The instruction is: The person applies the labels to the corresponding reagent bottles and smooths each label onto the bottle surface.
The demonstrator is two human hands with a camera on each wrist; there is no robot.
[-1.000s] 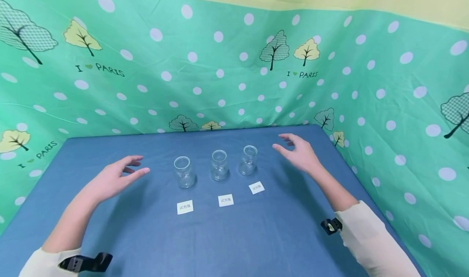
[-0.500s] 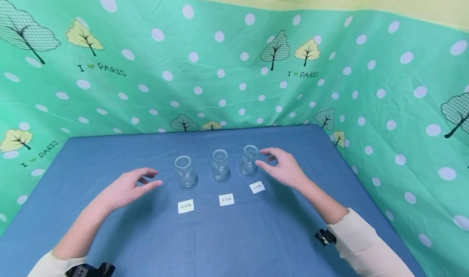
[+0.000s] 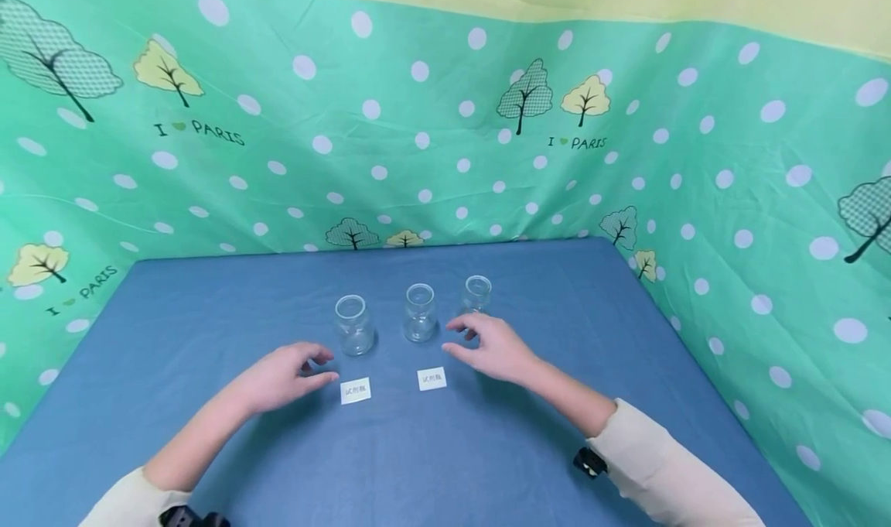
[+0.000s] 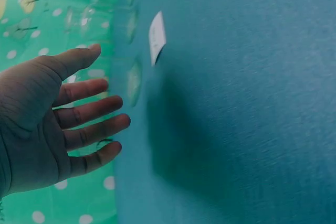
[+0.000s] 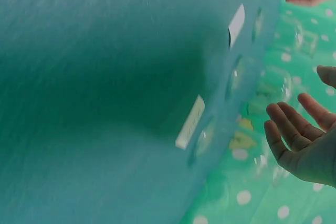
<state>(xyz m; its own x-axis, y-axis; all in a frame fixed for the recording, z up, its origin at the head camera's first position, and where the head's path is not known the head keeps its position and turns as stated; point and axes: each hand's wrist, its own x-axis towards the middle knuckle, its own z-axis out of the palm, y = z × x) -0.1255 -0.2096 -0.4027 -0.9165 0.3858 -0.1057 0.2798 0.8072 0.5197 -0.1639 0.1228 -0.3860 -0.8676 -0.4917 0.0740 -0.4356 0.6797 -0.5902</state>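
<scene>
Blue tablecloth (image 3: 431, 465), polka-dot green curtain (image 3: 264, 132)

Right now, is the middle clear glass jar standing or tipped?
Standing: the middle clear glass jar has its mouth facing up, base on blue cloth.

Narrow gaps — between glass jars (image 3: 421, 322)

Green curtain (image 3: 431, 144) behind — white dots, printed trees; yellow band on top; blue-covered table (image 3: 445, 465).
</scene>
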